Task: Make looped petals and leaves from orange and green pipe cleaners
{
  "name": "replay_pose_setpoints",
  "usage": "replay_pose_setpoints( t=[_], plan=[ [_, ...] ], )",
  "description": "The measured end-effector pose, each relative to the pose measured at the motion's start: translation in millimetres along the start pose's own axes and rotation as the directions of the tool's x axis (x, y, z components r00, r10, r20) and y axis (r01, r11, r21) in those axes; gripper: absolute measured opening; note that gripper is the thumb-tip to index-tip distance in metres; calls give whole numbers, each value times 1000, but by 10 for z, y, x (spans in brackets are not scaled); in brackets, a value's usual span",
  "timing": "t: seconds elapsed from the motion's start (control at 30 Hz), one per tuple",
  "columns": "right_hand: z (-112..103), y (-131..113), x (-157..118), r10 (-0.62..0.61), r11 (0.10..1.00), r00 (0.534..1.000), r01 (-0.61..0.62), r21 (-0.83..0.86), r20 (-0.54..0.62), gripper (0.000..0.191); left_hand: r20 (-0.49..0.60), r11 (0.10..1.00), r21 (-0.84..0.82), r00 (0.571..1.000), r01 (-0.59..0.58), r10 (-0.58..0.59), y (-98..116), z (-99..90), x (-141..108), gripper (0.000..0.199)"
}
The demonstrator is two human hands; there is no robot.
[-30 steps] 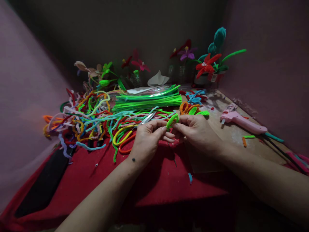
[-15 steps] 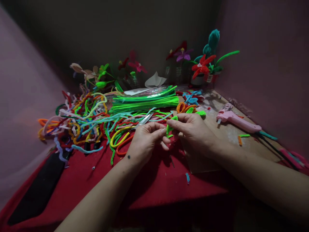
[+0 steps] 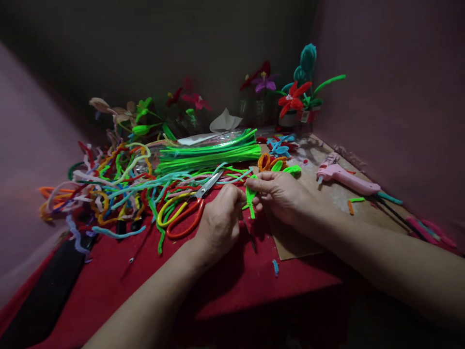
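Note:
A bright green pipe-cleaner leaf is held upright between my hands, its short stem pointing down. My right hand pinches its upper part between thumb and fingers. Closed at the leaf's left side, my left hand grips near the base, where a short green end sticks out; its fingertips are partly hidden. Just left of that hand lie scissors with one yellow and one red handle, blades slightly apart. Behind my right hand are more green leaf pieces and orange pipe-cleaner loops.
Loose coloured pipe cleaners heap up at the left, beside a bundle of green ones. A pink glue gun rests on cardboard at the right. Pipe-cleaner flowers stand along the back. A dark flat object lies front left.
My left hand has turned over and closed at the leaf's base. The leaf now hangs upright with its stem showing. The whole view has shifted slightly, bringing the scissors' handles into fuller sight.

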State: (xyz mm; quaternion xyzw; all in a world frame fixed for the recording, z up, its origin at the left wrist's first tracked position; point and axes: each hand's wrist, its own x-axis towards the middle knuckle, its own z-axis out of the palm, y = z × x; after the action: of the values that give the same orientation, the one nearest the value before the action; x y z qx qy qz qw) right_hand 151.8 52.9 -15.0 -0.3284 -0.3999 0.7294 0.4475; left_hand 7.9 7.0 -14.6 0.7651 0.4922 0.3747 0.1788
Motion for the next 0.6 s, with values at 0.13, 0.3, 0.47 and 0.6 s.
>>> replay_pose_setpoints(
  t=[0.13, 0.3, 0.47, 0.6],
  plan=[
    [0, 13, -3, -68, 998, 998, 68, 5, 15, 30, 148, 923, -289, 964, 254, -219, 60, -45, 64, 11],
    [-12, 36, -19, -69, 996, 997, 71, -47, 27, 27, 284, 788, -399, 880, 469, -380, 123, -61, 125, 19],
    [-21, 26, -1, -72, 997, 991, 71, 13, 111, 29, 298, 766, -426, 874, 481, -383, 117, -71, 101, 21],
    [-12, -3, 0, -52, 998, 989, 47, 41, 135, 34, 371, 731, -509, 882, 454, -290, 119, -94, 89, 19]
  ],
)
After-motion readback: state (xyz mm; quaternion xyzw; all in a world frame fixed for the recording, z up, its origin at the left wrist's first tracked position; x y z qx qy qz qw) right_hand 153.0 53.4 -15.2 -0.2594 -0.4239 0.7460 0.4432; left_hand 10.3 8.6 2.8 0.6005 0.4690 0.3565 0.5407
